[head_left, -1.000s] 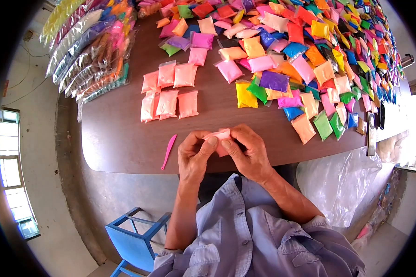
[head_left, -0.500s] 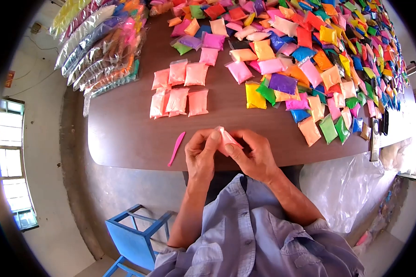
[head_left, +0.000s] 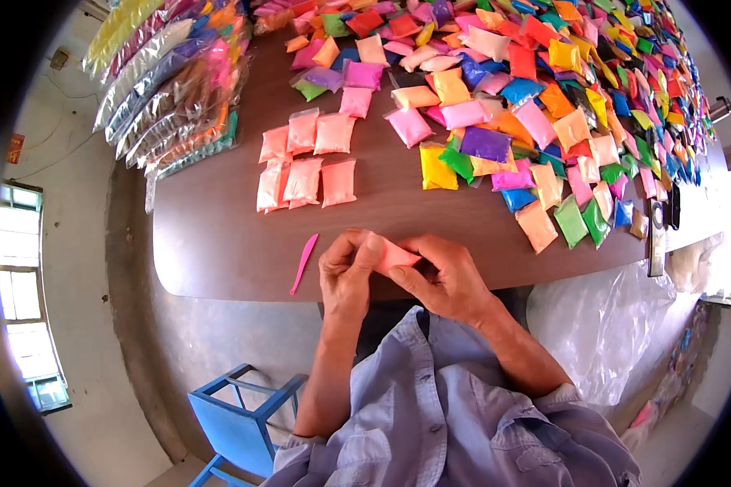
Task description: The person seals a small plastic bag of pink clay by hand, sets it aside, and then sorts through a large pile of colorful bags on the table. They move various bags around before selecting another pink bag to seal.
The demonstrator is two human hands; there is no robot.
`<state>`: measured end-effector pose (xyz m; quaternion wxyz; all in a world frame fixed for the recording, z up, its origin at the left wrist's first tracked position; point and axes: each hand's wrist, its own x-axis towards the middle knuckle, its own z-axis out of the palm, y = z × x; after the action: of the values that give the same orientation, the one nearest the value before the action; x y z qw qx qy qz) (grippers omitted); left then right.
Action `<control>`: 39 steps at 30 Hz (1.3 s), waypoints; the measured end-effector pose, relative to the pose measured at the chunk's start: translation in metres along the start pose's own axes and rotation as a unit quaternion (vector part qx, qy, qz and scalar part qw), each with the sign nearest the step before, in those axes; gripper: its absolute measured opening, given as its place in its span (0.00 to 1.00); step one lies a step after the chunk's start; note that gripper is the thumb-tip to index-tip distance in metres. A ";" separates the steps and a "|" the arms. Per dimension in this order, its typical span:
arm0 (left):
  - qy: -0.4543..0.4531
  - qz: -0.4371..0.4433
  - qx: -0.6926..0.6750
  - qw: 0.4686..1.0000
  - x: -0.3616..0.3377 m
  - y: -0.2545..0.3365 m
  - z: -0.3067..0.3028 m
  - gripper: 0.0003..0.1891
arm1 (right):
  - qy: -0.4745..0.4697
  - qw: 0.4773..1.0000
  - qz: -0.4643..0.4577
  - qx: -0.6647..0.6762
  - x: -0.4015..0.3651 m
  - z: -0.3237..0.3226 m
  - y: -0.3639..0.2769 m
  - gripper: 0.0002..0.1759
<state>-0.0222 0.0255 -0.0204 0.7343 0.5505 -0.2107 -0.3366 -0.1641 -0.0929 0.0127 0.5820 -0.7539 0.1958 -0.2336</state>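
A small salmon-pink packet (head_left: 394,256) is pinched between my two hands above the table's near edge. My left hand (head_left: 349,272) is closed on its left end, thumb on top. At the other end, the thumb and fingers of my right hand (head_left: 448,276) grip the packet's right side. To the left of my left hand lies a pink plastic knife-like tool (head_left: 304,264). Beyond my hands, several similar salmon-pink packets (head_left: 304,180) lie in two short rows on the table.
A big heap of colourful packets (head_left: 487,144) covers the right and far side of the brown table (head_left: 219,235). Filled clear bags (head_left: 170,89) are stacked at the far left. A blue chair (head_left: 234,418) stands below left, and clear plastic sheeting (head_left: 601,333) hangs at right.
The packet has turned in my fingers, showing a broader, flatter face. My right fingers have shifted slightly along it. The whole view has moved a little.
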 end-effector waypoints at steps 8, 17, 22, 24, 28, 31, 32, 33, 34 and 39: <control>-0.036 -0.043 0.081 0.995 -0.002 0.019 0.007 0.11 | 0.010 0.996 0.041 0.081 -0.002 -0.005 0.021 0.16; -0.017 -0.043 0.081 0.996 -0.001 0.006 -0.003 0.11 | 0.018 0.991 0.068 0.112 0.000 -0.003 0.012 0.18; -0.017 -0.062 0.084 0.994 -0.001 0.015 0.003 0.10 | 0.034 0.996 0.033 0.073 -0.004 -0.002 0.023 0.15; -0.026 -0.063 0.081 0.994 0.001 0.011 0.001 0.10 | 0.057 0.997 -0.017 0.053 -0.002 0.001 0.021 0.14; -0.027 -0.026 0.035 0.999 0.001 0.006 0.000 0.08 | 0.059 0.997 -0.013 0.052 -0.001 0.001 0.009 0.14; -0.027 -0.028 0.019 0.999 -0.001 0.005 -0.002 0.07 | 0.050 0.997 0.004 0.062 -0.002 0.001 0.013 0.16; -0.029 -0.039 0.019 0.999 -0.001 0.006 -0.004 0.07 | 0.058 0.995 0.002 0.075 -0.003 0.004 0.017 0.16; -0.021 -0.035 0.022 0.999 -0.003 0.008 -0.003 0.07 | 0.050 0.996 -0.002 0.080 -0.005 0.004 0.020 0.16; -0.010 -0.039 -0.002 0.999 -0.003 0.009 0.002 0.07 | 0.058 0.993 0.036 0.093 -0.009 0.002 0.023 0.15; 0.008 -0.033 0.041 0.999 -0.001 0.008 0.001 0.09 | 0.072 0.990 0.067 0.106 -0.008 0.005 0.015 0.15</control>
<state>-0.0218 0.0269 -0.0123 0.7010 0.5896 -0.2004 -0.3477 -0.1683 -0.0882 -0.0043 0.6572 -0.6545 0.2615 -0.2671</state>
